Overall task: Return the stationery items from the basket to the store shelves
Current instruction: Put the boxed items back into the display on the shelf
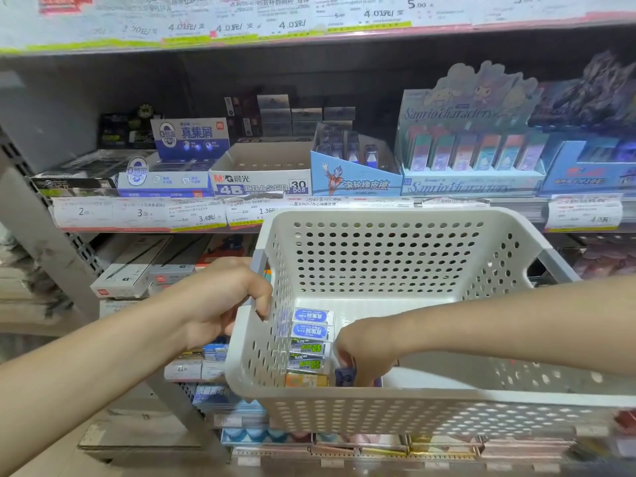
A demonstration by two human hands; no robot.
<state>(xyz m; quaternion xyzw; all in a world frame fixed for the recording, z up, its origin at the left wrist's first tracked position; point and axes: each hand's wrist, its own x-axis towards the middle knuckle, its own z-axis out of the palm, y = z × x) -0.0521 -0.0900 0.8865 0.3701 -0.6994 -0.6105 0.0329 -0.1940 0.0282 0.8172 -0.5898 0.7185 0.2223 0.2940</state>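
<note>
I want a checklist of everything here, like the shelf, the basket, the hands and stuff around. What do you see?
surface: store shelf with price labels along its front edge.
job's things: white basket holding two blue erasers, two green erasers, an orange eraser.
clutter: open 4B eraser box, Sanrio display box.
grips: left hand grips basket's side rim; right hand reaches inside, pinching a small dark item.
cables: nothing seen.
surroundings: more stocked shelves above and below.
</note>
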